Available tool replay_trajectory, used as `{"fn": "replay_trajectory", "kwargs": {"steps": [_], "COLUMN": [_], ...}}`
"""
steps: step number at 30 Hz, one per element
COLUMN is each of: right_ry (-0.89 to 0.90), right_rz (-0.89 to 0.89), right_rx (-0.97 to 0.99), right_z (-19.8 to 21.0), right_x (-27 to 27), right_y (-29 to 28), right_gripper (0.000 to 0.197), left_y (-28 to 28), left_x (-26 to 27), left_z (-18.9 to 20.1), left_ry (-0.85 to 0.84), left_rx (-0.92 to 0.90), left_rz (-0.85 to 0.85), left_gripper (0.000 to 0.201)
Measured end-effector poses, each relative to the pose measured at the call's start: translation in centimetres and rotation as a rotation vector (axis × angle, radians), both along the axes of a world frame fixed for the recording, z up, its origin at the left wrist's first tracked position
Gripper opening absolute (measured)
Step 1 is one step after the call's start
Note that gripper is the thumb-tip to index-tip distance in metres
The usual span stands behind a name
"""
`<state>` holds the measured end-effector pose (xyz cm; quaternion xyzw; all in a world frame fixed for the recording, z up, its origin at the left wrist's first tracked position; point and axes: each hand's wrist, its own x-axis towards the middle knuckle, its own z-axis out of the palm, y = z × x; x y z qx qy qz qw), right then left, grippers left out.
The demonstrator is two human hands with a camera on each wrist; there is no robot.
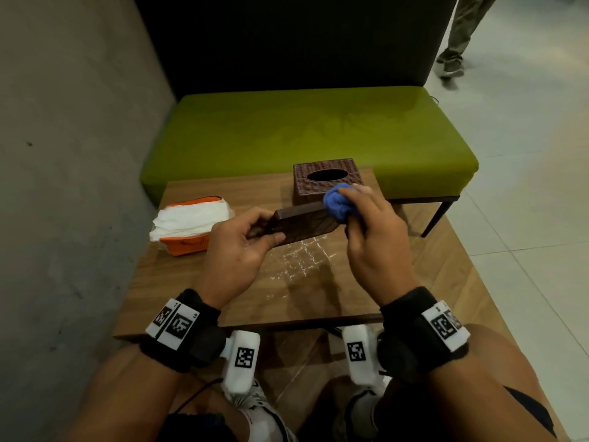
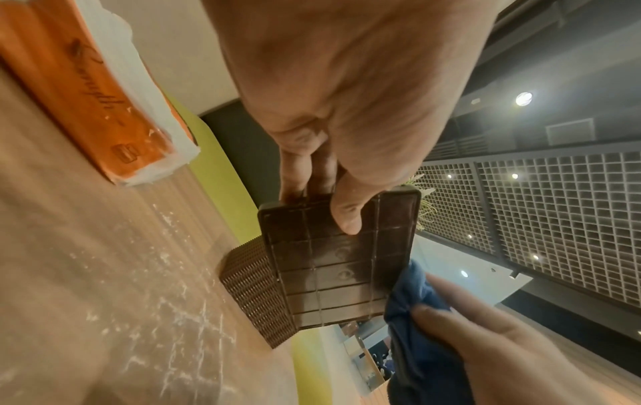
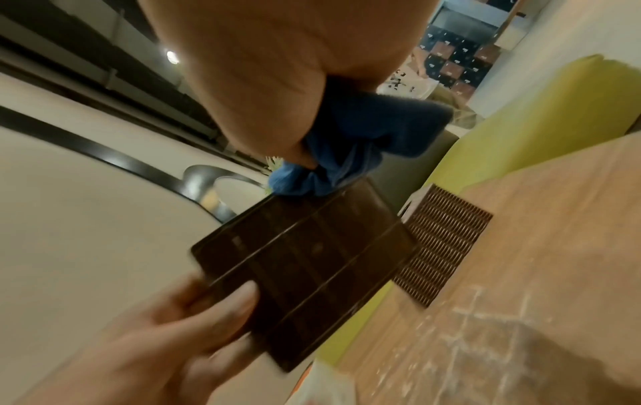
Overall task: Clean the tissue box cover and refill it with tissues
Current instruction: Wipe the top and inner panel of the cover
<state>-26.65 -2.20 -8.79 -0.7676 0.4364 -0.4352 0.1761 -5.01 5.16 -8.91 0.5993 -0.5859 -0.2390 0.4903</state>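
Note:
My left hand [image 1: 251, 232] pinches the near end of a flat dark brown base plate [image 1: 302, 223] [image 2: 341, 263] [image 3: 305, 263], held above the table with its ribbed underside toward the wrist cameras. My right hand [image 1: 363, 215] grips a bunched blue cloth [image 1: 338, 200] [image 2: 416, 309] [image 3: 346, 145] and presses it on the plate's far end. The brown woven tissue box cover [image 1: 328, 180] [image 2: 256, 285] [image 3: 440, 246] stands upright behind them with its oval slot facing up. An opened orange pack of white tissues [image 1: 191, 223] [image 2: 104, 90] lies at the table's left.
White dust streaks [image 1: 302, 256] mark the wooden table [image 1: 223, 291] under my hands. A green bench [image 1: 302, 132] with a dark backrest stands beyond the table, a grey wall [image 1: 63, 154] on the left. Another person's legs [image 1: 459, 36] are on the tiled floor, far right.

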Motion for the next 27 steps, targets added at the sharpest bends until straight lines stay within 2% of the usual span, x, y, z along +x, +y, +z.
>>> {"fn": "replay_trajectory", "kwargs": {"steps": [2, 5, 8, 12, 15, 18, 20, 22, 24, 27], "right_ry": [0.025, 0.181, 0.230, -0.029, -0.265, -0.434, -0.397, -0.311, -0.151, 0.103], "right_rz": [0.051, 0.255, 0.228, 0.077, 0.154, 0.245, 0.275, 0.294, 0.291, 0.368], "right_rx": [-0.009, -0.130, -0.186, 0.008, 0.234, 0.396, 0.391, 0.322, 0.151, -0.024], "right_z": [0.5, 1.1, 1.3, 1.3, 2.0, 2.7, 3.1, 3.7, 4.3, 4.7], "right_x": [1.6, 4.5, 3.7, 0.3, -0.2, 0.1, 0.3, 0.7, 1.3, 2.6], "right_y": [1.2, 3.7, 2.5, -0.6, -1.5, -1.8, -1.8, -1.5, -1.3, -0.8], "right_gripper": [0.043, 0.048, 0.049, 0.047, 0.039, 0.035, 0.034, 0.034, 0.036, 0.045], "left_y": [-0.2, -0.5, -0.3, 0.3, 0.4, 0.6, 0.6, 0.4, 0.0, -0.7], "left_x": [-0.4, -0.7, 0.0, 1.0, 1.2, 1.0, 0.9, 0.8, 0.4, -0.5], "left_z": [-0.4, -0.6, -0.6, -0.5, -1.0, -1.1, -0.8, -0.5, -0.1, 1.0], "left_ry": [0.008, 0.046, 0.138, 0.229, 0.299, 0.345, 0.301, 0.160, 0.049, 0.034], "left_rx": [0.002, -0.025, 0.005, 0.051, 0.034, 0.040, 0.086, 0.147, 0.186, 0.148], "left_rz": [0.011, -0.008, 0.007, 0.023, 0.029, 0.047, 0.024, -0.007, -0.054, -0.069], "left_gripper": [0.037, 0.030, 0.025, 0.026, 0.020, 0.026, 0.027, 0.028, 0.032, 0.032]}}
